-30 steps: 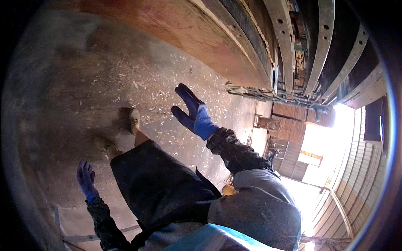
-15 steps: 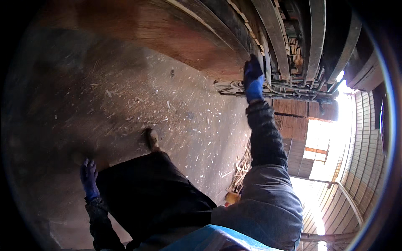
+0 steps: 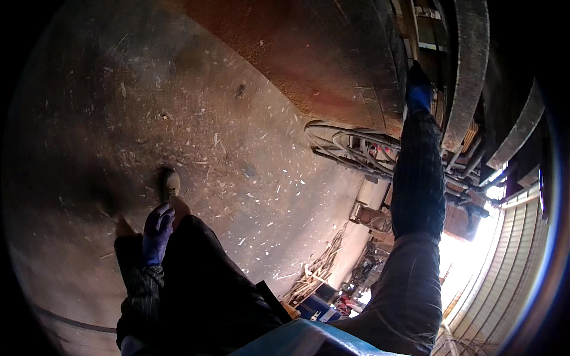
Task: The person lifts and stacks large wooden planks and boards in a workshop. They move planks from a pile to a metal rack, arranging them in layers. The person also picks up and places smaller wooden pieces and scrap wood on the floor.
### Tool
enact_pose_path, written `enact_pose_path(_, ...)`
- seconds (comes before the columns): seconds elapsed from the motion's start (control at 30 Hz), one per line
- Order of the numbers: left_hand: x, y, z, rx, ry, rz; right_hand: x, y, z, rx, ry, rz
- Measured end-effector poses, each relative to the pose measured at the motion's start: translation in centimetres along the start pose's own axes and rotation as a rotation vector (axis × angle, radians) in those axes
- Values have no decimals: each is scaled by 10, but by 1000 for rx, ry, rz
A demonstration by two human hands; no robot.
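My left hand, in a purple-blue glove, hangs beside my dark-trousered leg above the floor. Its fingers are loosely bent and nothing shows in them. My right arm stretches far forward to a big piece of metal machinery. At its end, my right hand wears a blue glove with a dark front. It is at the edge of the reddish-brown metal panel, beside a pale narrow strip. Shadow hides its fingers, so I cannot see whether they grip anything.
Curved metal bars rise right of my right hand. Bundled hoses hang below the panel. Wood chips litter the concrete floor. A heap of thin wood sticks lies near my right side, with a blue box close by.
My view has shifted, and the machine looms closer. My right hand reaches farther along the panel's edge. My left hand has come in nearer my leg, its fingers more bent.
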State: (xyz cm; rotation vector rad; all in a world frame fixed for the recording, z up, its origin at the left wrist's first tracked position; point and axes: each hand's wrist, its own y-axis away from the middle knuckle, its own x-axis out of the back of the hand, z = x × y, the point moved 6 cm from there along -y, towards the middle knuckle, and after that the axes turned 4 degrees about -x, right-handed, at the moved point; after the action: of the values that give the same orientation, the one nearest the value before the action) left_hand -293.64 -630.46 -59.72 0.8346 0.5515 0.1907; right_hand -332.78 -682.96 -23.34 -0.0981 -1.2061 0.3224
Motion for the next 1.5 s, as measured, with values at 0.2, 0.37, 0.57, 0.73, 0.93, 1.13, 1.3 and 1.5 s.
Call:
enact_pose_path(0.2,33,14,-9,-43,-39,152,-2,-3,36,-153,42,-72)
enact_pose_path(0.37,97,22,-43,-9,68,237,11,0,51,-68,-71,-17)
enact_pose_path(0.57,127,49,-19,-87,81,285,51,86,-82,62,-654,165)
enact_pose_path(0.73,160,74,15,-106,121,294,79,207,-176,-95,-978,-33)
enact_pose_path(0.93,204,129,86,-222,114,351,22,384,-191,-33,-671,-371)
enact_pose_path(1.13,251,157,90,-319,273,321,15,489,-193,-449,-658,-929)
enact_pose_path(1.3,238,175,115,-314,194,286,40,475,-209,-353,-748,-887)
enact_pose_path(1.5,237,159,125,-419,264,131,89,443,-234,-381,-920,-755)
